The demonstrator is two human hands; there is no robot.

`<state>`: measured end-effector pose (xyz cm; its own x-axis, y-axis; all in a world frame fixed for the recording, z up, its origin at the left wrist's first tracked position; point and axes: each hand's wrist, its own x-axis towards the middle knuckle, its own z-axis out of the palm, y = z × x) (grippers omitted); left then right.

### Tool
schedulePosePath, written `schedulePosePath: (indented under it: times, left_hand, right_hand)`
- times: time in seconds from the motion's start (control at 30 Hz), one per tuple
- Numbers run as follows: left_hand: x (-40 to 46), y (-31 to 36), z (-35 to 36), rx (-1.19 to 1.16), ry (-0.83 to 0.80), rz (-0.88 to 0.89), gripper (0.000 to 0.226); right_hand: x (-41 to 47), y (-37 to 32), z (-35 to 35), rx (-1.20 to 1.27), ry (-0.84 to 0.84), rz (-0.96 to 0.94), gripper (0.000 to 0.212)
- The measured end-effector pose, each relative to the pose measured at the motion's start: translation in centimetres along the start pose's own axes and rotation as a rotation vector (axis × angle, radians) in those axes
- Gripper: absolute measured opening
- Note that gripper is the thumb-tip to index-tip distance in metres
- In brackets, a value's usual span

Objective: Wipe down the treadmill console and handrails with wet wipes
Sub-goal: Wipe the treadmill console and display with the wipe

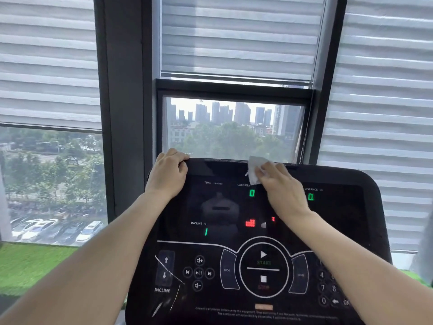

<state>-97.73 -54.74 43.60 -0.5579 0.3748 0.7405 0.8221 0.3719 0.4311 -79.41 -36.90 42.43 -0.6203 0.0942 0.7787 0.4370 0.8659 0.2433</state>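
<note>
Treadmill console fills the near half of the view, its dark glossy panel tilted up toward the person and lit with green and red readouts. The right hand presses a crumpled white wet wipe against the far top edge of the panel, just above the calories readout; the fingers curl over the wipe and pinch it, probably so it stays bunched under the palm and does not slide free as it rubs the slick surface. The left hand grips the far left corner of the console, fingers hooked over the top rim, which looks like a brace to keep the body steady while reaching forward. Starting at the top makes sense, since any streaks can be drawn down toward the buttons nearer the person. Most of the panel appears still to be wiped, and the handrails are not in view. Beyond the console stands a window with half-lowered blinds.
</note>
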Motion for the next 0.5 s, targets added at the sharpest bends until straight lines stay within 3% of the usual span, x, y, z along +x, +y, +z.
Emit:
schedulePosePath:
  times: [0.13,0.33,0.5]
  left_hand:
    - [0.0,0.2,0.3,0.009,0.019,-0.005,0.029]
    - [0.0,0.1,0.1,0.037,-0.002,0.003,0.03]
    - [0.0,-0.2,-0.4,0.05,-0.038,0.036,0.033]
  right_hand:
    - [0.3,-0.8,0.5,-0.047,0.073,0.046,0.045]
    - [3.9,-8.1,0.9,-0.006,0.088,-0.125,0.034]
    - [2.5,-4.0,1.0,-0.019,0.08,-0.067,0.042]
